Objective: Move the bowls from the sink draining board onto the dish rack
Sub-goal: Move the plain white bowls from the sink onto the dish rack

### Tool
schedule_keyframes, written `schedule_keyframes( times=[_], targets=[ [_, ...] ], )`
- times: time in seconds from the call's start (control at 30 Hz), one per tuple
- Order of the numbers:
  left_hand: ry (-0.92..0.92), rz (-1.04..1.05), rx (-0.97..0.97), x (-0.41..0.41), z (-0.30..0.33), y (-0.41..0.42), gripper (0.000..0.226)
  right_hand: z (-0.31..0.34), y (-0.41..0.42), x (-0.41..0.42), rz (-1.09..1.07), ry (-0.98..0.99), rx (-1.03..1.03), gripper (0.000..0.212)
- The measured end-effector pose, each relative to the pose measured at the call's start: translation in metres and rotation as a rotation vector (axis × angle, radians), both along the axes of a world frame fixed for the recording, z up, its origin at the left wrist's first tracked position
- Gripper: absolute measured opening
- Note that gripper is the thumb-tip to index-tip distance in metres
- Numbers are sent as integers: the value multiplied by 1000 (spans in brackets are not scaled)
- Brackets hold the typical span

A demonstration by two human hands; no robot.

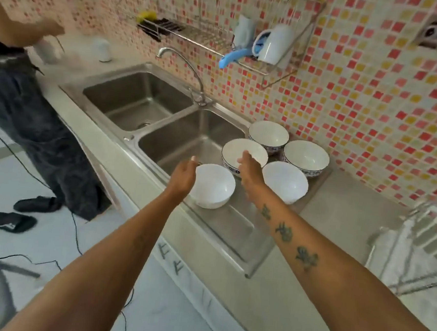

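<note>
Several white bowls stand on the steel draining board (235, 231). The nearest plain bowl (214, 185) has my left hand (183, 176) at its left rim, fingers apart, touching or nearly touching. A blue-patterned bowl (240, 150) lies behind it, with my right hand (249, 168) over its near rim, fingers apart. Another plain bowl (285, 181) sits to the right, and two patterned bowls (306, 156) (268, 134) stand by the wall. The white dish rack (417, 248) stands on the counter at the right edge, blurred.
A double steel sink (138, 99) with a tap (184, 63) lies left of the bowls. A wall shelf (210, 40) holds a white mug (275, 44) and a blue utensil. Another person (25, 109) stands at the far left by the counter. Cables run over the floor.
</note>
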State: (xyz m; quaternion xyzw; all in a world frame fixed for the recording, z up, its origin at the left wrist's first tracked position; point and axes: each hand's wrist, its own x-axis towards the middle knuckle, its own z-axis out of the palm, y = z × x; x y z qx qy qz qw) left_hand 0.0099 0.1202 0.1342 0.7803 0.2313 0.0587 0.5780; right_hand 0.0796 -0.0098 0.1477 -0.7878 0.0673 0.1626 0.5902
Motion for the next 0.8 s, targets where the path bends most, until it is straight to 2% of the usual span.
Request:
schedule_keyframes(
  times=[0.13, 0.33, 0.5, 0.63, 0.8],
  targets=[
    [60, 88, -150, 14, -42, 9, 37, -54, 1, -3, -119, -30, 34, 44],
    [155, 180, -340, 46, -85, 13, 45, -93, 16, 5, -13, 151, -4, 52],
    [116, 205, -486, 53, -79, 9, 40, -88, 23, 14, -26, 200, 27, 54],
    [114, 228, -603, 54, -80, 4, 48, -80, 20, 11, -66, 237, 46, 59],
    [39, 218, -682, 37, -44, -15, 56, -45, -4, 2, -98, 119, 29, 54]
  ],
)
